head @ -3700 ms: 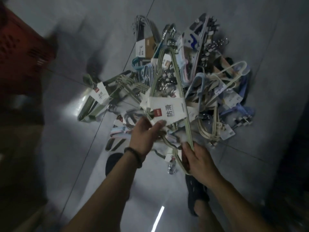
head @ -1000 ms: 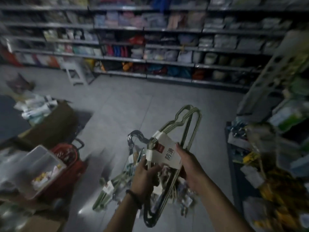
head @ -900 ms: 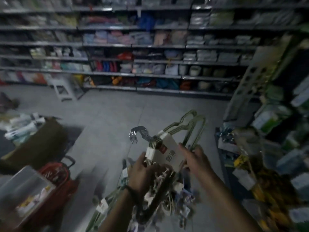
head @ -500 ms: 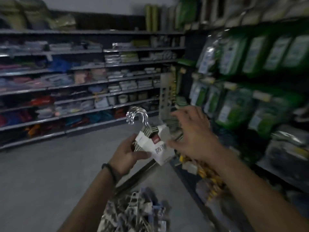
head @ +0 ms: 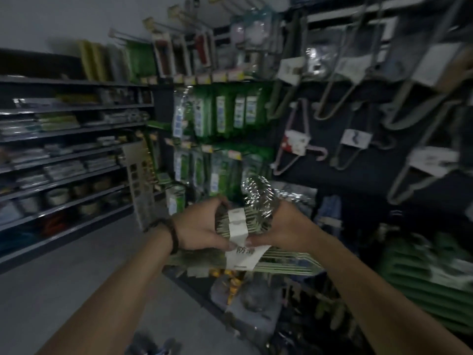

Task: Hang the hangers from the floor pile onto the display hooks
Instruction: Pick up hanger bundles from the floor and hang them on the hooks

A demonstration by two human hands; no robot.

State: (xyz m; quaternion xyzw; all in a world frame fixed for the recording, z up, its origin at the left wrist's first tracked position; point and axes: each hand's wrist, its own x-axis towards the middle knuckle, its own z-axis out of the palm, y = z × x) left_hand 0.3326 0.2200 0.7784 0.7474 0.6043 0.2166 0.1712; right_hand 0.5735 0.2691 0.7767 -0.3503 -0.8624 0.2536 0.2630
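A bundle of green hangers (head: 281,262) wrapped in a white paper band lies flat at chest height, its shiny metal hooks (head: 258,193) pointing up. My left hand (head: 202,229) grips the bundle's left side, and my right hand (head: 289,226) grips it just right of the hooks. The display wall (head: 332,175) stands ahead and to the right, with hanger packs (head: 297,147) hanging from its hooks. The floor pile is out of view except for a blurred bit at the bottom edge (head: 153,347).
Green packaged goods (head: 225,116) hang left of the hangers. Long store shelves (head: 66,160) run along the left. Stacked green items (head: 430,285) sit low on the right. Boxes and loose goods (head: 245,301) lie on the floor below my hands. Grey floor (head: 51,290) spreads to the left.
I rose from the floor pile and turned right toward the display wall. The bundle went from upright to lying flat, and my right hand shifted next to the hooks.
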